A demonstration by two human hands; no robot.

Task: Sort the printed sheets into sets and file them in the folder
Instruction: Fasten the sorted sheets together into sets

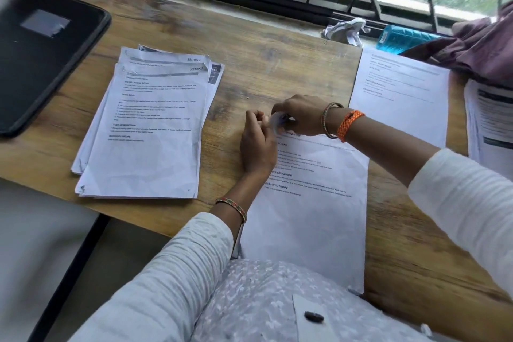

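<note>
One printed set [311, 211] lies nearest on the wooden bench [277, 58], white with black text and bold headings, its lower edge reaching the person's lap. At its top left corner both hands meet: the left hand [256, 147] rests on the bench with its fingers curled at the curled-up corner, and the right hand [298, 116] pinches that corner from above, fingers tight on the paper. To the left a thicker, creased stack [144, 130] sits fanned, with grey header bars reading "SECTION" at the top. Farther right another sheet [399, 91] lies flat, with more pages [491, 125] at the bench's right edge. At far left lies the black folder [41, 55], closed, bearing a pale label.
</note>
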